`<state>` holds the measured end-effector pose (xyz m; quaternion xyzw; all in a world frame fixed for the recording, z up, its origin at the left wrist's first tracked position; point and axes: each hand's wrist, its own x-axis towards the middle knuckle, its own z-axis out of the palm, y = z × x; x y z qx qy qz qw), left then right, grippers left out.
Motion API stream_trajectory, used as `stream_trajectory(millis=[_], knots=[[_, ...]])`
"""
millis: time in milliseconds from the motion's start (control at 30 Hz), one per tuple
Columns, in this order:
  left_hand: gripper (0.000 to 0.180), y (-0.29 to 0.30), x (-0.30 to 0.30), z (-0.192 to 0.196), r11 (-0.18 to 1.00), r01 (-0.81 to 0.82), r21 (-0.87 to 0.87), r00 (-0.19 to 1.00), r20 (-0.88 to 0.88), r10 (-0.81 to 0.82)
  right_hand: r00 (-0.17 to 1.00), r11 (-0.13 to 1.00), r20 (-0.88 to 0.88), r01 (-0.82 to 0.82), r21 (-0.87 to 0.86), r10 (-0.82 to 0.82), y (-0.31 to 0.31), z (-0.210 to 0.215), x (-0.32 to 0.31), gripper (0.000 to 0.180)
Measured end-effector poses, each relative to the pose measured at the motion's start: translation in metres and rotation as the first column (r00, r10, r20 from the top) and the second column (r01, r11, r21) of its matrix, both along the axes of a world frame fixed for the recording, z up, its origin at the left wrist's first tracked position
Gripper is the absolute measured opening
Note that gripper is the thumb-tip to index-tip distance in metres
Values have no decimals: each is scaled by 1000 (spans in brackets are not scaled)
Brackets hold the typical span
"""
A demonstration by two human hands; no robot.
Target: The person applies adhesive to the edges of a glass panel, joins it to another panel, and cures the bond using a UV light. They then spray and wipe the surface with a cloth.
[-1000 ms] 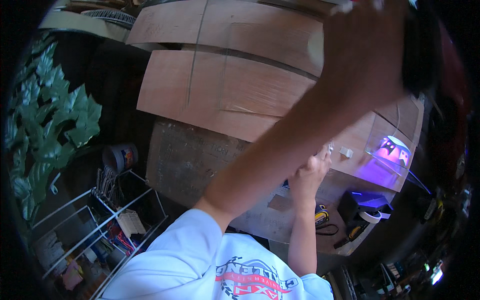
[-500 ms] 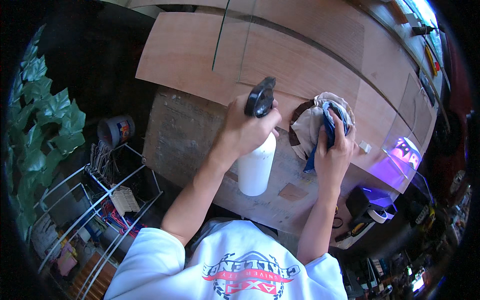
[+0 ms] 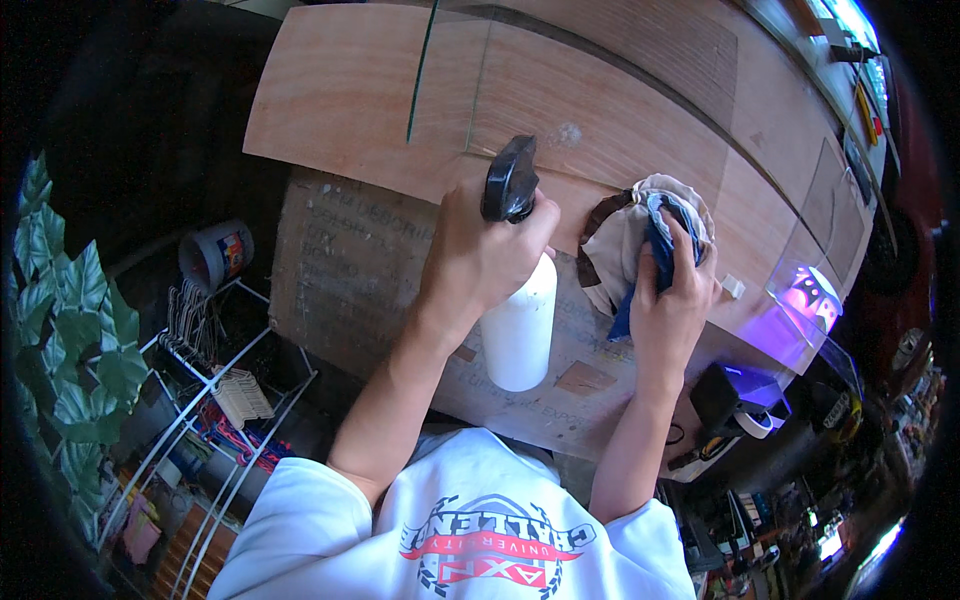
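Note:
My left hand (image 3: 478, 250) is closed around the neck of a spray bottle (image 3: 520, 335) with a white body and a black trigger head. The bottle is above the worn board. In my right hand (image 3: 672, 305) is a bunched cloth (image 3: 612, 255), cream with a dark brown part; a blue fabric piece (image 3: 622, 322) sticks out under my fingers. Beneath the cloth is a light wooden panel (image 3: 350, 90). A whitish, wet-looking patch (image 3: 565, 134) shows on the panel beyond the bottle's head.
A clear glass pane (image 3: 450, 90) lies at the far side of the panel. Right of my right hand are a small white block (image 3: 733, 287), a lamp glowing purple (image 3: 808, 300) and a black box (image 3: 735, 400). A white rack (image 3: 215, 380) with hangers and leafy greenery (image 3: 85, 330) stand left.
The whitish patch has appeared on the wooden panel. The view has shifted slightly. Both hands keep their holds on the spray bottle and the cloth.

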<state>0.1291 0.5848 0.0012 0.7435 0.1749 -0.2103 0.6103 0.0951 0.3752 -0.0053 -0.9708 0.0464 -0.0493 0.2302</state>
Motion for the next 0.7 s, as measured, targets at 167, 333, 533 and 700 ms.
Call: stream_trajectory(millis=[167, 333, 533, 700], knots=[[19, 2, -22, 27, 992, -107, -70, 992, 65, 112, 997, 997, 6, -74, -20, 74, 13, 15, 13, 46], [27, 57, -66, 75, 949, 14, 316, 898, 412, -151, 964, 938, -47, -265, -223, 261, 47, 8, 54, 45], [46, 119, -39, 84, 906, -305, 294, 777, 627, 57, 905, 863, -101, -425, -272, 414, 84, 7, 61, 53], [44, 135, 46, 65, 882, -389, 268, 518, 855, -31, 955, 913, -76, -297, -282, 287, 88, 3, 61, 43]])
